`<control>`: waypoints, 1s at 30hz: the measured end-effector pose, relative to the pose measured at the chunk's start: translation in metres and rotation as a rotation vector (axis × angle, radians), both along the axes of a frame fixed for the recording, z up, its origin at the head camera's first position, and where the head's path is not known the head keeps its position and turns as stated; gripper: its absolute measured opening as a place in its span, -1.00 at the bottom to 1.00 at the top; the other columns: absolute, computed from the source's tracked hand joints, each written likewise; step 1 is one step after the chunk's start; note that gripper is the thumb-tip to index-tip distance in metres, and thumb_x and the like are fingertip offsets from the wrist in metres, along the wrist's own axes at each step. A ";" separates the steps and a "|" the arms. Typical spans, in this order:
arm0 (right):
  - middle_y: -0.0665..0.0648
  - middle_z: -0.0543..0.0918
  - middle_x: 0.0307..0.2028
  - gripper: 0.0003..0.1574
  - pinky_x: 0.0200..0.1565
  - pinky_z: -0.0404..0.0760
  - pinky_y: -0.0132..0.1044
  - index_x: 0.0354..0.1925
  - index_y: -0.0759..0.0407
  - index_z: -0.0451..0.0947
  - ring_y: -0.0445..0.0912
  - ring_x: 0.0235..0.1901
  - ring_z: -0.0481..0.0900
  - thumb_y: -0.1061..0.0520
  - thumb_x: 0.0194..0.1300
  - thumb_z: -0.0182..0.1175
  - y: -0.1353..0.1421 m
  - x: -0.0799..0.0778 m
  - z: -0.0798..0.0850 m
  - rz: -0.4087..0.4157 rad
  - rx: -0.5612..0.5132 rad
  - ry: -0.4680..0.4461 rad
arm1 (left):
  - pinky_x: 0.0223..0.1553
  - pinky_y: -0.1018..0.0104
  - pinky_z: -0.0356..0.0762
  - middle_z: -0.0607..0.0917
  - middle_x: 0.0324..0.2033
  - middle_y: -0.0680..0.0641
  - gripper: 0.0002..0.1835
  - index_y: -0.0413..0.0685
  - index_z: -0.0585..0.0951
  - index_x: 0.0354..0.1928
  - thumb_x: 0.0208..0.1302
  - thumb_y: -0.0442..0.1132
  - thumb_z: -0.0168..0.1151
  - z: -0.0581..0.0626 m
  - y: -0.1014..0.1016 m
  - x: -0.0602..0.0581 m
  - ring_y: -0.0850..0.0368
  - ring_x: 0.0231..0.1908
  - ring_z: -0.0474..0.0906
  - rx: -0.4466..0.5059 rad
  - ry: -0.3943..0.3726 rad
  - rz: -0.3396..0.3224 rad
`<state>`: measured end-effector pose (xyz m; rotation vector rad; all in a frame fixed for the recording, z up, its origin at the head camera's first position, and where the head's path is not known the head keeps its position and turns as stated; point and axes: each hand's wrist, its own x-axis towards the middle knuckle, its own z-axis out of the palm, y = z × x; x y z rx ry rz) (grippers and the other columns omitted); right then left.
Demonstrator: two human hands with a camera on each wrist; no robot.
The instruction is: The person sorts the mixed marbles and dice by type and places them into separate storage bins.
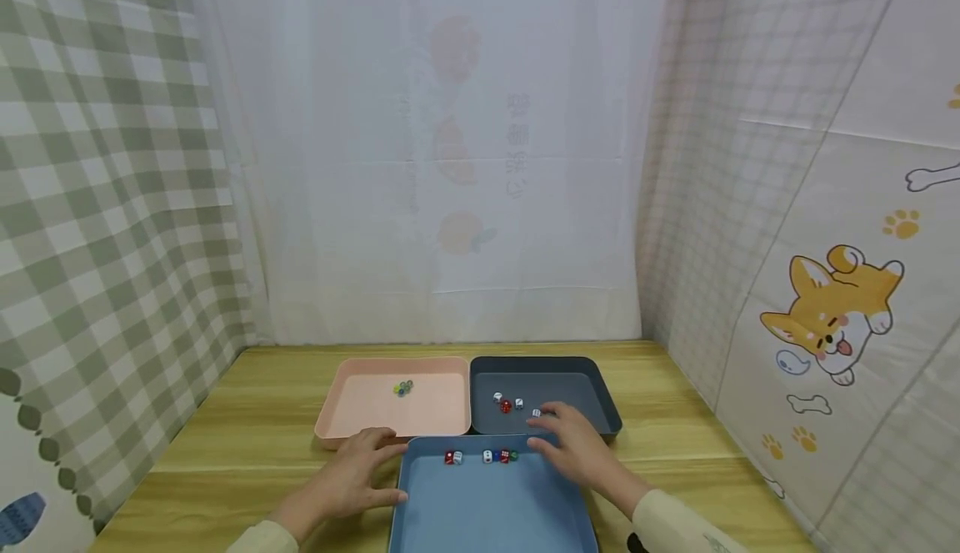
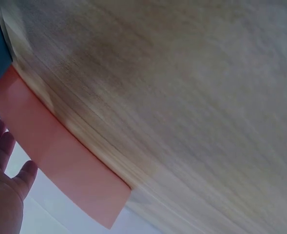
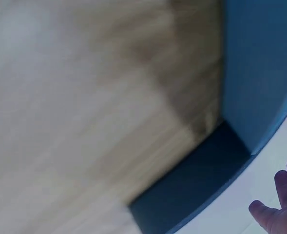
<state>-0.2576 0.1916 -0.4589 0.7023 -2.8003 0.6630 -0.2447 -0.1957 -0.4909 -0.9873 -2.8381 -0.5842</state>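
Observation:
A blue tray lies at the front, with a short row of dice along its back wall: a red die beside a white one, then a white die, a blue, a red and a green one. My left hand hovers at its left edge, fingers spread and nothing held. Over its back right corner reaches my right hand, fingers loosely spread, fingertips close to a white die in the dark grey tray. A red die and two other white dice sit there too.
A pink tray stands back left, holding a cluster of small glassy pieces. Its outer wall shows in the left wrist view. The trays sit close together on a wooden table. Curtains hang behind and on both sides.

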 end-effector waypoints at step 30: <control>0.26 0.46 0.25 -0.74 0.32 0.03 0.37 -0.13 -0.06 0.75 0.25 0.36 0.25 -0.07 0.21 0.40 -0.101 -0.012 -0.017 0.011 0.052 -0.087 | 0.21 -0.24 0.30 0.45 0.23 -0.21 -0.21 -0.11 0.56 0.27 0.18 0.32 0.28 -0.002 0.000 0.002 -0.18 0.24 0.34 -0.023 0.047 -0.003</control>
